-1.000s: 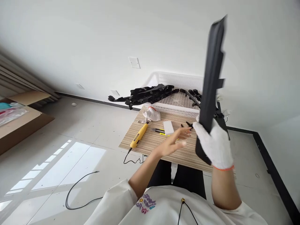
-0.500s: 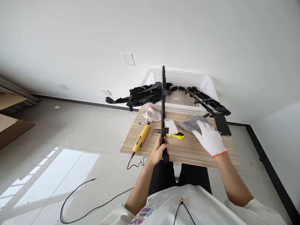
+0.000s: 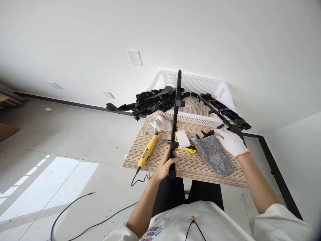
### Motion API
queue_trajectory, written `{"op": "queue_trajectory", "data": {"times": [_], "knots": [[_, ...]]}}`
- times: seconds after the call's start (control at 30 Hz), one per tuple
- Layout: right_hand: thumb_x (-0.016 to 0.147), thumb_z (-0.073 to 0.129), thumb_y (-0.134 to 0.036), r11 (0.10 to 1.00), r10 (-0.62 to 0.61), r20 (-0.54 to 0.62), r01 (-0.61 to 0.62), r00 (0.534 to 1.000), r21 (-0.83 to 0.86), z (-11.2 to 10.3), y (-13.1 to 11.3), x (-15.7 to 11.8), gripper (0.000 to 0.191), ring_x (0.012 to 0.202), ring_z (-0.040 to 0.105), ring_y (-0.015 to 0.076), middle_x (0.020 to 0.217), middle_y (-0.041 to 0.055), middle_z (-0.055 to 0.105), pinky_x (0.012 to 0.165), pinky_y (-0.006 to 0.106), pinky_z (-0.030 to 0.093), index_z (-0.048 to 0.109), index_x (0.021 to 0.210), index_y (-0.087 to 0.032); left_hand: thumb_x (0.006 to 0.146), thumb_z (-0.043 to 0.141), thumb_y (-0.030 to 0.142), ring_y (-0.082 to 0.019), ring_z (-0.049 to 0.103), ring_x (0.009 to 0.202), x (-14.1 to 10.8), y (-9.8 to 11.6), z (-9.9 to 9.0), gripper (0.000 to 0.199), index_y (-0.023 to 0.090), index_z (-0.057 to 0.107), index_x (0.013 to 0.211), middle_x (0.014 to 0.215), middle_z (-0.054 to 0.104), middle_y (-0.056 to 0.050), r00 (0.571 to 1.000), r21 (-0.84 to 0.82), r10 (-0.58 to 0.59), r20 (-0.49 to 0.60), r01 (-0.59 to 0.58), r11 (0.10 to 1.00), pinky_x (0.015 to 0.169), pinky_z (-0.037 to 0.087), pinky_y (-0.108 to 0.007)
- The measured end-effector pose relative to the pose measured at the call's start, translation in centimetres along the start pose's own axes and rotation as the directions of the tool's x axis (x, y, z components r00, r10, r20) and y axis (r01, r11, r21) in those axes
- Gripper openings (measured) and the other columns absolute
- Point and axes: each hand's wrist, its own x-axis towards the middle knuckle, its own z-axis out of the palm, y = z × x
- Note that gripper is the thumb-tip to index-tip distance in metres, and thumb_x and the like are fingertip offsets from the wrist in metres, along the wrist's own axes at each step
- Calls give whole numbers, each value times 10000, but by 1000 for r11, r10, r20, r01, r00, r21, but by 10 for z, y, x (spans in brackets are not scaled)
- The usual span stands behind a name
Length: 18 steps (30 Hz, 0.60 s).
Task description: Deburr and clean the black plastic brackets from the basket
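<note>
My bare left hand (image 3: 166,164) is closed round the lower end of a long, narrow black plastic part (image 3: 176,110), which stands nearly upright over the table's front edge. My right hand (image 3: 232,142), in a white knitted glove with an orange cuff, reaches over the right side of the table with its fingers stretched out. Below and left of it a grey cloth (image 3: 213,155) lies spread out. Dark slim pieces (image 3: 207,134) lie by its fingertips; their kind and whether the fingers touch them I cannot make out.
A yellow corded tool (image 3: 148,151), a white glove (image 3: 162,124), a white card-like block (image 3: 183,139) and a yellow cutter knife (image 3: 191,150) lie on the striped table (image 3: 140,134). Behind stands a white basket (image 3: 200,79) with black plastic parts (image 3: 156,100) across it.
The grey cloth, bunched under my right hand before, now lies spread closer to the front edge. The dark pieces behind it have come into view. My left hand still holds the black part.
</note>
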Motion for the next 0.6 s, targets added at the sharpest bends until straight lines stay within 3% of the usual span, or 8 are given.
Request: {"op": "queue_trajectory", "data": {"times": [0.07, 0.17, 0.3, 0.47, 0.6], "knots": [[998, 335, -207, 973, 12, 62, 3, 998, -232, 8, 2, 27, 503, 988, 692, 285, 1389, 169, 602, 815, 415, 515, 528, 1463, -218, 853, 541, 243, -99, 525, 533, 1, 2, -1, 291, 224, 534, 1143, 738, 476, 64, 1000, -41, 4, 0, -4, 999, 584, 450, -277], [958, 287, -99, 928, -36, 140, 85, 990, -363, 18, 3, 52, 498, 935, 687, 287, 1258, 222, 639, 740, 385, 481, 604, 1342, -126, 842, 537, 216, -95, 498, 547, 3, 2, -3, 297, 218, 544, 1139, 727, 475, 60, 1000, -100, 21, 7, -21, 995, 584, 438, -268], [890, 417, -89, 912, -134, 238, 214, 962, -350, 13, 10, 67, 342, 965, 652, 283, 1082, 221, 673, 763, 364, 439, 690, 1096, -78, 828, 542, 213, -87, 488, 543, 6, 2, -4, 287, 209, 563, 1114, 726, 476, 57, 1000, -117, 9, -6, -9, 993, 565, 417, -253], [850, 502, -167, 884, -232, 279, 322, 932, -340, 4, 16, 76, 323, 893, 643, 268, 1063, 190, 688, 739, 359, 414, 709, 1090, -111, 798, 566, 221, -88, 490, 556, 8, 5, -3, 308, 212, 567, 1106, 727, 471, 58, 999, -106, -34, -6, 33, 994, 564, 431, -246], [827, 533, -166, 873, -256, 284, 348, 924, -342, 3, 4, 73, 270, 887, 645, 292, 952, 196, 703, 735, 375, 401, 731, 1001, -107, 775, 585, 244, -95, 484, 562, 7, 8, 0, 324, 211, 574, 1097, 728, 468, 55, 999, -61, -45, -13, 45, 997, 571, 449, -256]]}}
